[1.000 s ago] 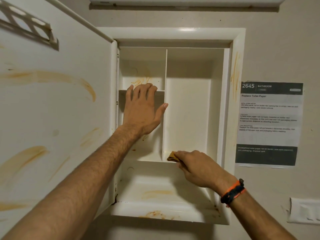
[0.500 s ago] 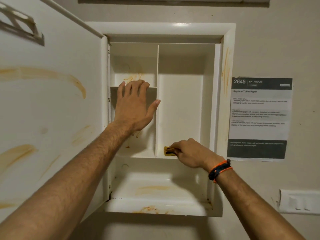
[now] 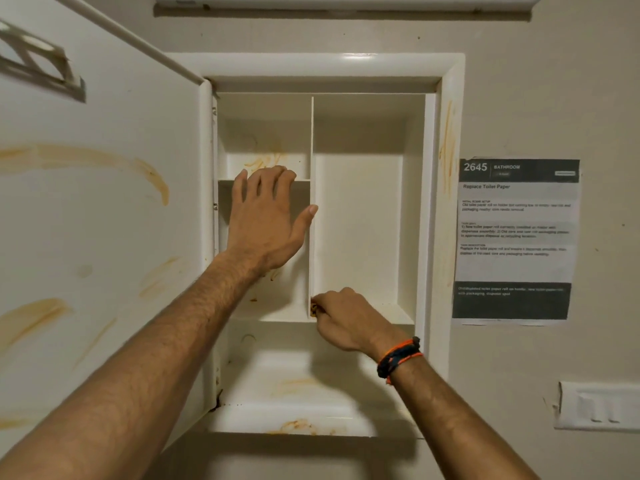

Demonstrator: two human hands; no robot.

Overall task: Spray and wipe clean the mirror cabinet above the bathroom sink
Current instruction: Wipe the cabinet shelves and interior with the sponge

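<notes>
The white wall cabinet (image 3: pixel 450 140) hangs open, its door (image 3: pixel 104 220) swung out to the left with orange-brown smears on the inner face. My left hand (image 3: pixel 266 220) lies flat with fingers spread, fingertips on the small upper-left shelf (image 3: pixel 304 180) and thumb against the vertical divider (image 3: pixel 311 140). My right hand (image 3: pixel 346 320) grips a small yellowish cloth (image 3: pixel 313 308), mostly hidden, at the foot of the divider on the middle shelf. Stains mark the bottom shelf (image 3: pixel 298 382), its front lip and the upper-left back wall.
A printed paper notice (image 3: pixel 516 237) is stuck to the wall right of the cabinet. A white switch plate (image 3: pixel 599 407) sits at the lower right. A white light fixture (image 3: pixel 346 1) runs along the top. Smears streak the cabinet's right frame.
My right hand has slid the cloth left along the middle shelf up to the divider's foot, so less cloth shows. The left hand stays on the upper-left shelf.
</notes>
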